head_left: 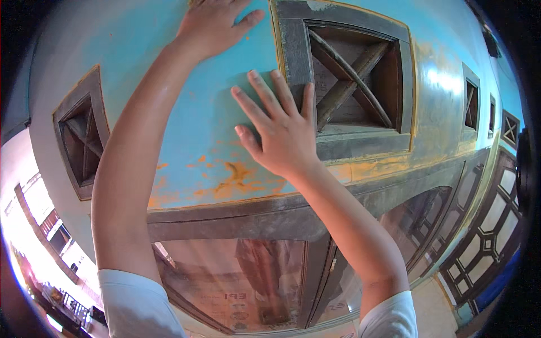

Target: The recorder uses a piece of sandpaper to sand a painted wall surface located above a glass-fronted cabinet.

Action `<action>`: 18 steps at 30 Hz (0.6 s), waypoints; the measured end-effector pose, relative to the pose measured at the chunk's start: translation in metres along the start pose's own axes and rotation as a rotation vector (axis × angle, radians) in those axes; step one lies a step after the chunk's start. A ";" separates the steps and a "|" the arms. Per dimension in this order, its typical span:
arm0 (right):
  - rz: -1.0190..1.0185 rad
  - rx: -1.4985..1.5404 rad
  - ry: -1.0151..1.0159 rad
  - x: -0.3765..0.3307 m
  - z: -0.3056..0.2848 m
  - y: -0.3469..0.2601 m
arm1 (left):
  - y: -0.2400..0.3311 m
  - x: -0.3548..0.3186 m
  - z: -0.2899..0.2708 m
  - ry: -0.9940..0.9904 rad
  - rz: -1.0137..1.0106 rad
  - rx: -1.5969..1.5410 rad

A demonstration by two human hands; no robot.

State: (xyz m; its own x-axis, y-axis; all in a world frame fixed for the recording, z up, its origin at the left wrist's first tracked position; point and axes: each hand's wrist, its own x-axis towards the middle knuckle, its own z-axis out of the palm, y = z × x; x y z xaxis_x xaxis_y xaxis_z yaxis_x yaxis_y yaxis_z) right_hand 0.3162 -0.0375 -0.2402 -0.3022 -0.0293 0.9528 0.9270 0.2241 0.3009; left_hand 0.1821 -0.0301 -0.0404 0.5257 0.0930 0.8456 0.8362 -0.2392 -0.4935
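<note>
Against the turquoise wall [194,129], my right hand [284,135] lies palm down with its fingers spread. Its fingertips reach the left side of a dark wooden vent frame [296,53] with crossed bars. Higher up and to the left, my left hand [211,25] rests at the wall, thumb stretched out to the side. The upper picture edge cuts off most of its fingers, and whatever is under its palm is hidden. Orange-brown patches [234,174] mark the paint below my right hand. No object shows in the right hand.
Beneath the wall runs a dark wooden beam [225,219] over glazed panels [220,270]. A second crossed vent [81,141] is at left; smaller ones [471,104] continue rightward. A panelled door [490,242] stands far right. Bright openings are at lower left.
</note>
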 end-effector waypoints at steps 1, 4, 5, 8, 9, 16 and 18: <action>0.028 -0.014 0.009 0.000 0.000 0.004 | -0.002 0.000 -0.002 0.001 0.001 0.001; 0.056 -0.028 0.017 -0.001 0.001 0.001 | -0.009 0.008 -0.002 -0.073 0.102 0.034; 0.068 -0.024 0.030 0.002 0.002 -0.005 | -0.014 0.019 -0.002 -0.016 0.066 -0.006; 0.084 -0.033 0.031 0.001 0.004 -0.005 | 0.012 0.023 -0.004 -0.005 0.065 -0.031; 0.082 -0.033 0.018 -0.003 0.001 -0.001 | 0.035 0.018 -0.010 -0.059 0.094 -0.006; 0.072 -0.048 -0.001 -0.010 -0.003 -0.002 | 0.001 0.015 -0.002 0.062 0.003 -0.098; 0.074 -0.065 -0.023 -0.011 -0.004 0.003 | 0.024 0.003 -0.009 -0.035 0.088 0.055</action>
State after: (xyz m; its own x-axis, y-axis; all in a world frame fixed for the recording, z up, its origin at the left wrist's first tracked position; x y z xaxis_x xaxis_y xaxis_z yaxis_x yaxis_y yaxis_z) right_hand 0.3229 -0.0407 -0.2501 -0.2364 0.0073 0.9716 0.9592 0.1614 0.2322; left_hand 0.2019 -0.0440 -0.0478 0.6019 0.1083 0.7912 0.7933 -0.1945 -0.5769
